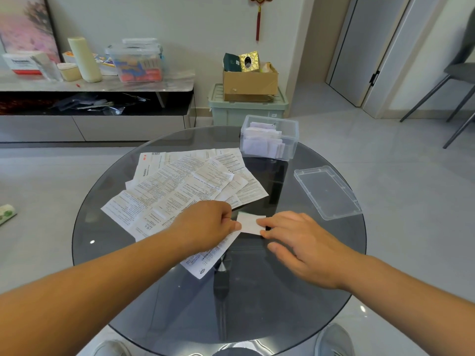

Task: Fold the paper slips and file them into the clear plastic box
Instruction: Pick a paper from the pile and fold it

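Both hands' fingers pinch one folded slip (250,223); the lidless clear box (270,137) holds folded slips.

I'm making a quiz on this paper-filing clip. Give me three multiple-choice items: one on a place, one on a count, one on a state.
1. Where does the loose lid lie?
A. on the box
B. on the glass table, right of the papers
C. on the floor

2. How many hands touch the folded slip?
A. none
B. one
C. two

3. The clear plastic box is:
A. open, holding folded slips
B. closed
C. tipped over

Key: B, the lid rests flat by the table's right edge; C, left hand and right hand pinch opposite ends; A, its top is uncovered.
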`<state>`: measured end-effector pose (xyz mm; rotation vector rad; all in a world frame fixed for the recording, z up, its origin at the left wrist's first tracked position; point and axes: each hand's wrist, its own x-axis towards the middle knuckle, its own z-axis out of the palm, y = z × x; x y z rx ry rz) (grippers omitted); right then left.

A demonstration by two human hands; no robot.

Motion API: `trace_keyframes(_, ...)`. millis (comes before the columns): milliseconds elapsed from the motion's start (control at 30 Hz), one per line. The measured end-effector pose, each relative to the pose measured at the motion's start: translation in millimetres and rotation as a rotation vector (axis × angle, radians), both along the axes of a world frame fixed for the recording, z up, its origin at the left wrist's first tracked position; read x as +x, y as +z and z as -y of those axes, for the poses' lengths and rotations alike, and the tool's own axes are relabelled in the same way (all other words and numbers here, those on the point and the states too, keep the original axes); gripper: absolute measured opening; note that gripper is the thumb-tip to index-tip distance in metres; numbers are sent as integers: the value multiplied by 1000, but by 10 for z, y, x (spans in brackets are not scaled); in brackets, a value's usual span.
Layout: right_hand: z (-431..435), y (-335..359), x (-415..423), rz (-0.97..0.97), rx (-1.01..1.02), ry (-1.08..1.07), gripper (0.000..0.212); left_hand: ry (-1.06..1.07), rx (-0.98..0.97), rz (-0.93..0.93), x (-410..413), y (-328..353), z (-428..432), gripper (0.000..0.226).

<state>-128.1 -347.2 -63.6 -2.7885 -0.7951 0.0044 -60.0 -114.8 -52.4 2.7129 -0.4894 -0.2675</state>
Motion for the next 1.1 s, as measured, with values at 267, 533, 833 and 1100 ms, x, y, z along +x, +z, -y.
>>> trace_keyframes(267,-143,-19,1,95,-167,-133,57,-138,103,175,-274,24,-40,27)
trace_keyframes(533,141,37,186,111,-210,-285,76,-299,76,226,-558,68,-301,38)
trace_keyframes(833,194,81,224,160,-92,-275,67,-75,239,183,-587,106,-570,82)
trace_keyframes(1100,133,140,208,289,97,-239,48,-111,245,173,-658,109,-558,87)
